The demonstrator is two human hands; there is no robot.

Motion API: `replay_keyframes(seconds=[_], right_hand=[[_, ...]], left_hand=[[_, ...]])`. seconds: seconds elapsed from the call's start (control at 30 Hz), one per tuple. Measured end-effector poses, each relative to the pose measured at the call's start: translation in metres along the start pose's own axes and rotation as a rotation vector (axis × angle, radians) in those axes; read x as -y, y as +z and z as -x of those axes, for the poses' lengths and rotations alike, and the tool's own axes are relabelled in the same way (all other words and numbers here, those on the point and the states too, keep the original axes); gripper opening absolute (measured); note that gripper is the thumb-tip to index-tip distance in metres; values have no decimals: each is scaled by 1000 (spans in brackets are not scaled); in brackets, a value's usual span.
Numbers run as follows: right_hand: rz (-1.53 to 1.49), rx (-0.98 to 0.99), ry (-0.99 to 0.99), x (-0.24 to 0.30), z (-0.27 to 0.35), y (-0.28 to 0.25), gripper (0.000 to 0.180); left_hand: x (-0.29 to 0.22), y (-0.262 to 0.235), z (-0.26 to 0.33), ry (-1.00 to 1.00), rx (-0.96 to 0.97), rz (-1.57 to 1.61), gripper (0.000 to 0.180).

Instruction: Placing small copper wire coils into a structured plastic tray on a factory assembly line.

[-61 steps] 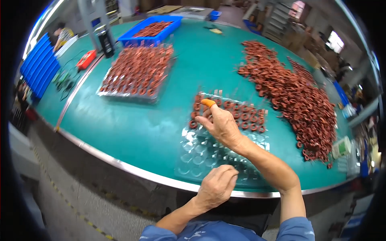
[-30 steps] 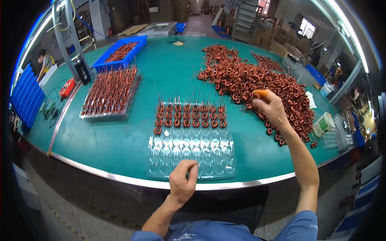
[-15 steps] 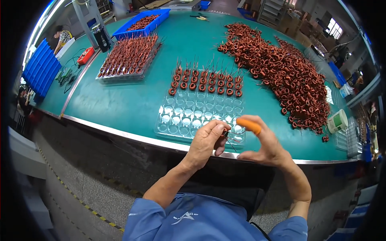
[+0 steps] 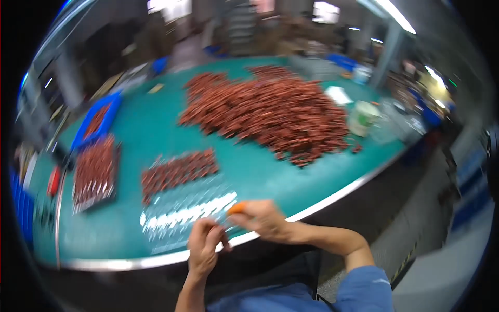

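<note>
Over the table's front edge, my left hand [image 4: 204,245] has its fingers closed on a small copper-red ring coil, mostly hidden by the fingers and blurred. My right hand [image 4: 266,221], with an orange finger cot [image 4: 237,208] on one finger, is drawn in close beside it. Its fingertips are pressed together; whatever lies between them is smeared. Just beyond the hands is a clear plastic tray [image 4: 176,202] with round pockets. Rows of ring coils [image 4: 179,172] fill its far part, and the pockets nearer me hold none.
A large heap of ring coils [image 4: 270,117] covers the middle and right of the green table [image 4: 148,125]. At the left stand a filled coil tray [image 4: 95,169], a blue bin [image 4: 115,106] and a red device [image 4: 53,181]. A whitish tub [image 4: 364,119] stands right of the heap.
The whole view has swung to the right and blurred, so the table appears shifted left. My right hand has closed its spread fingers and come nearer to my left hand, which still grips the coil.
</note>
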State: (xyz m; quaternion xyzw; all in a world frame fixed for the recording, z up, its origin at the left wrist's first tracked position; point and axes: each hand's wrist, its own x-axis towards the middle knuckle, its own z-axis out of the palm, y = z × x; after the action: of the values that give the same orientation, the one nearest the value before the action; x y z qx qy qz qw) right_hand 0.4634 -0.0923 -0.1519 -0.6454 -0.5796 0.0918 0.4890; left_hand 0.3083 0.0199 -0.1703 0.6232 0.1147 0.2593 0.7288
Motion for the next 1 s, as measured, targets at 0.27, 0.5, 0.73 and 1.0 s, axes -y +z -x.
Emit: replay_keyframes(seconds=[0.27, 0.5, 0.73, 1.0], right_hand=[[-135, 126, 121, 3, 2, -12, 19], [-117, 136, 8, 11, 1, -21, 18], [86, 72, -166, 15, 2, -20, 16], [246, -116, -317, 36, 7, 0, 14]], left_hand=[[26, 6, 11, -217, -2, 475, 33], [20, 15, 13, -214, 29, 668, 31], [18, 11, 14, -197, 145, 553, 29], [23, 15, 4, -91, -108, 438, 24]])
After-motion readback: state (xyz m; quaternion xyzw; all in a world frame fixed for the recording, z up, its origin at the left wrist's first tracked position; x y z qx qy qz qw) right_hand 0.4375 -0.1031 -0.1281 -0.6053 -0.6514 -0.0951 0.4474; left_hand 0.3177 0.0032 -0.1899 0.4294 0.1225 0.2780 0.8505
